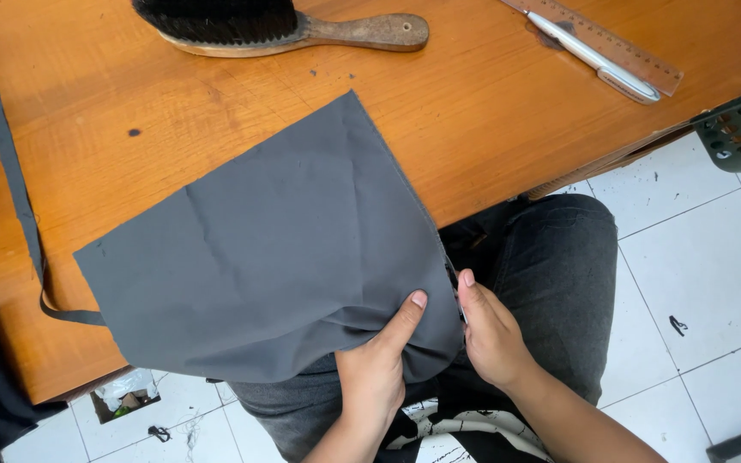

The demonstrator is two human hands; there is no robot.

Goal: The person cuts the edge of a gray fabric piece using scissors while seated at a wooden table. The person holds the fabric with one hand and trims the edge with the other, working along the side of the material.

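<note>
Grey fabric panel (276, 257) lies flat on the wooden table (490, 111), lower right corner hanging off the near edge over the person's lap. Left hand (375, 369) pinches that corner from below, thumb on top; right hand (490, 334) closed on the side edge just beside it. Grey fabric strip (15, 184) to the left, brush (242, 26), ruler (619, 47) & pen (593, 58) well apart at the far side; bare wood w/ room betw
</note>
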